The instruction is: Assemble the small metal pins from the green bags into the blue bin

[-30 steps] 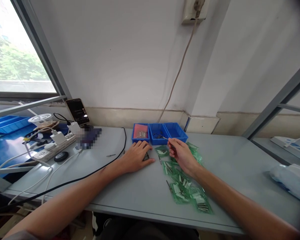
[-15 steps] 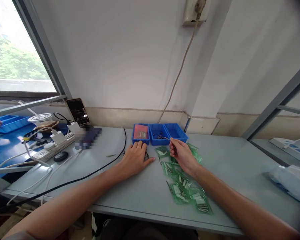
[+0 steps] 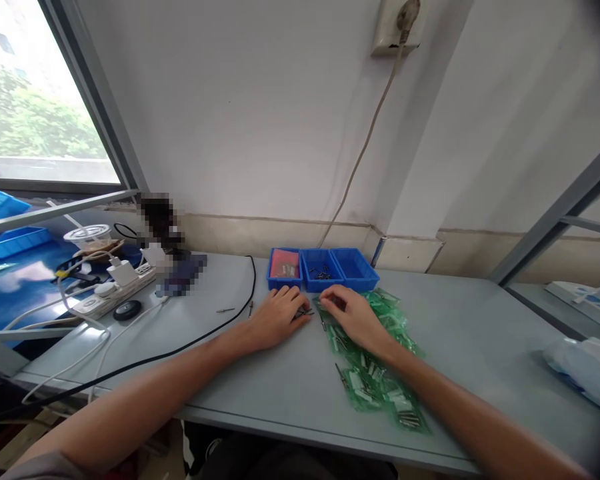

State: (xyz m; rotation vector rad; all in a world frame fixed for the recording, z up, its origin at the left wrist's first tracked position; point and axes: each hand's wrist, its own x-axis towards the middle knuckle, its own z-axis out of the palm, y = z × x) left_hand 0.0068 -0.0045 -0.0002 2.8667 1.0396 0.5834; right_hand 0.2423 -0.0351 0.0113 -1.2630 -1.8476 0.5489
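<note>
My left hand (image 3: pixel 279 317) rests low on the grey table, fingers spread a little, with small dark metal pieces (image 3: pixel 305 312) by its thumb and fingertips. Just to its right, my right hand (image 3: pixel 353 313) is held above the green bags (image 3: pixel 375 373) with its fingers curled together; whatever may be between the fingertips is too small to make out. Behind the hands stand three joined blue bins: the left one (image 3: pixel 271 283) has a red packet (image 3: pixel 285 261), the middle one (image 3: pixel 315 285) small metal parts, and the right one (image 3: pixel 355 267) shows a bare bottom.
A black cable (image 3: pixel 180 348) crosses the table on the left. Beyond it are a power strip (image 3: pixel 93 305), a round black object (image 3: pixel 127 310) and a lidded cup (image 3: pixel 87 237). Loose pins (image 3: pixel 225 310) lie left of my left hand. A plastic bag (image 3: pixel 580 367) is at the right.
My right hand has moved left and down from the bins toward my left hand. Blue trays at the far left have shifted, and the other person's hand there is out of view.
</note>
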